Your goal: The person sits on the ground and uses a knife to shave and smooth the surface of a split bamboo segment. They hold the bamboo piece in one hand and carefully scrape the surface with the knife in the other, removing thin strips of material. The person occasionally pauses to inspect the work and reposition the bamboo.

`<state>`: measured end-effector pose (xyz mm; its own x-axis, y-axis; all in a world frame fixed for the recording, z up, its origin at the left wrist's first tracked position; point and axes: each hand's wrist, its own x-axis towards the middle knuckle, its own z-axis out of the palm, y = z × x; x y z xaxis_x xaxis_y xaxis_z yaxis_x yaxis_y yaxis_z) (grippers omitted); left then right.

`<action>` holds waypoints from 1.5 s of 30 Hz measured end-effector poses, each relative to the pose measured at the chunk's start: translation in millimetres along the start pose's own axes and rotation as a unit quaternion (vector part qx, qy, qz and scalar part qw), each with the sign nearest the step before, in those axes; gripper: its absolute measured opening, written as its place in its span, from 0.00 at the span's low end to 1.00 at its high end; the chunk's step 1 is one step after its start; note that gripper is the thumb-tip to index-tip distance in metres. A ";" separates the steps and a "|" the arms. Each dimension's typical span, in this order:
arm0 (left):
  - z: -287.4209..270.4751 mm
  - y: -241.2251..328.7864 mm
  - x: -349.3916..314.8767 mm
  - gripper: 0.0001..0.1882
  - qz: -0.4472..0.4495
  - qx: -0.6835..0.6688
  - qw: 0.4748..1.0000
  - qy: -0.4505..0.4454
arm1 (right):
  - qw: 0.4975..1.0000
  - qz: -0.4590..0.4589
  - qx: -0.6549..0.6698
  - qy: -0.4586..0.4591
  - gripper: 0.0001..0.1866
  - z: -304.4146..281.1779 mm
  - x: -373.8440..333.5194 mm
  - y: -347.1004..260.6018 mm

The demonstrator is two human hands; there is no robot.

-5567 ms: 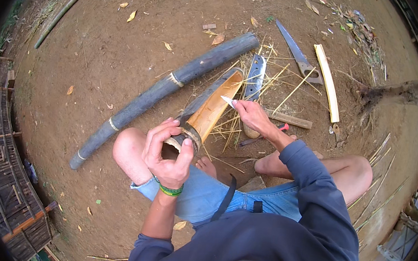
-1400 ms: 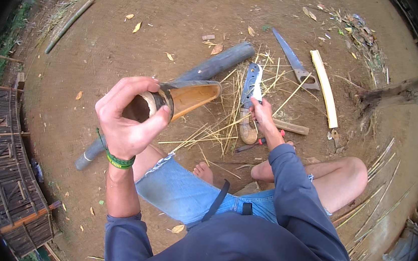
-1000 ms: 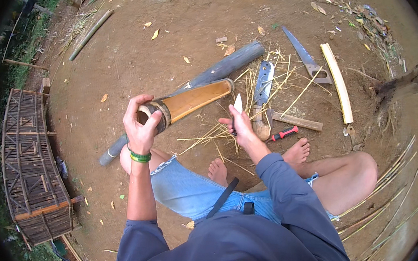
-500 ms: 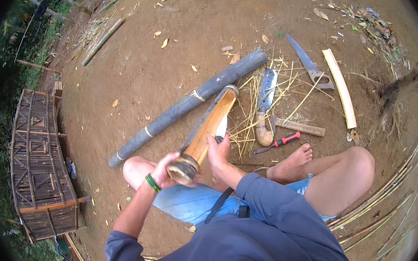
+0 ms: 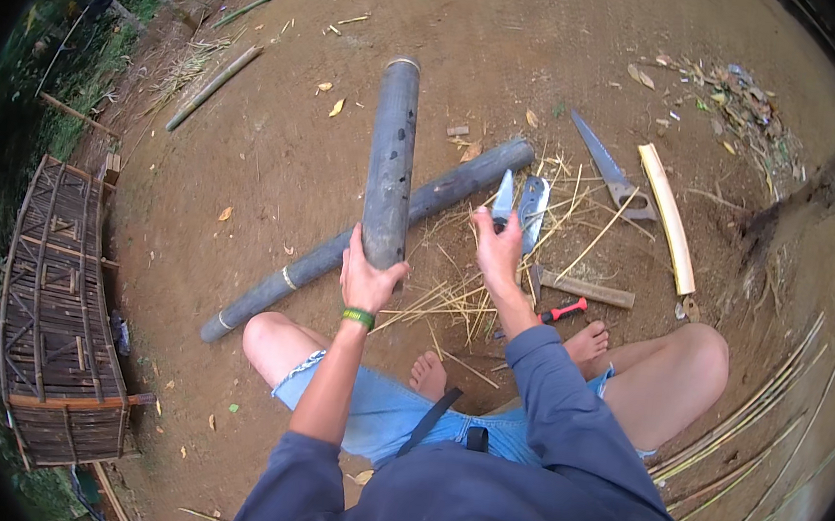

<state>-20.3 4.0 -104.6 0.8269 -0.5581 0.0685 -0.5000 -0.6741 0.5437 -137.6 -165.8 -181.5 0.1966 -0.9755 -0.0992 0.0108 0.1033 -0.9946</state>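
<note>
My left hand (image 5: 371, 278) is wrapped round the near end of a dark grey bamboo section (image 5: 392, 158), which points away from me with its rounded outer side up. Its cut-out side is hidden. In my right hand (image 5: 499, 248) is a knife (image 5: 504, 199), its blade pointing away from me and apart from the bamboo. Just beyond that hand a machete (image 5: 534, 211) lies on the ground, its handle covered by my hand and arm. A long bamboo pole (image 5: 461, 176) lies slantwise beneath the raised section.
Right of my hands lie a handsaw (image 5: 615, 169), a split bamboo strip (image 5: 668, 219), a wooden-handled hammer (image 5: 591, 289) and a red-handled screwdriver (image 5: 565, 310). Thin bamboo slivers (image 5: 464, 300) litter the ground before me. A bamboo rack (image 5: 67, 297) stands far left.
The bamboo section has swung up and away from my lap and turned over, hiding its hollow side. My right hand has moved forward and right with the knife, away from the bamboo.
</note>
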 end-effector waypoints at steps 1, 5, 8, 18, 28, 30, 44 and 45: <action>7.0 1.2 16.9 0.54 -0.023 0.025 0.999 0.000 | 1.000 0.014 0.000 0.009 0.17 -1.5 4.7 6.6; 48.5 -5.8 104.7 0.60 -0.078 0.130 0.987 -0.048 | 0.997 0.073 -0.028 -0.022 0.15 -9.6 5.7 27.7; 74.1 -41.4 146.5 0.62 -0.129 0.185 0.965 -0.134 | 0.991 0.108 -0.046 -0.064 0.15 -14.8 -5.9 30.5; -5.0 -56.3 199.6 0.62 -0.011 0.242 0.970 -0.034 | 0.989 0.129 0.011 -0.067 0.13 -8.1 14.3 29.1; 61.7 -96.5 150.8 0.61 -0.098 0.156 0.983 -0.026 | 0.976 0.183 -0.066 -0.099 0.14 5.6 2.6 61.0; 74.9 -108.6 136.7 0.62 -0.140 0.162 0.973 -0.083 | 0.971 0.198 -0.068 -0.111 0.14 5.4 -3.2 61.5; 75.1 -46.8 91.4 0.30 -0.316 -0.766 0.550 -0.108 | 0.968 0.203 -0.010 -0.147 0.14 7.1 -5.6 32.7; 78.6 -45.0 70.1 0.30 -0.320 -0.796 0.496 -0.133 | 0.969 0.199 -0.005 -0.147 0.14 4.2 -5.0 30.3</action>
<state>40.0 -42.9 -190.0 0.5173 -0.6629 -0.5413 0.8545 0.3649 0.3697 -134.2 -157.0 -210.9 0.4549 -0.7601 -0.4640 -0.1323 0.4575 -0.8793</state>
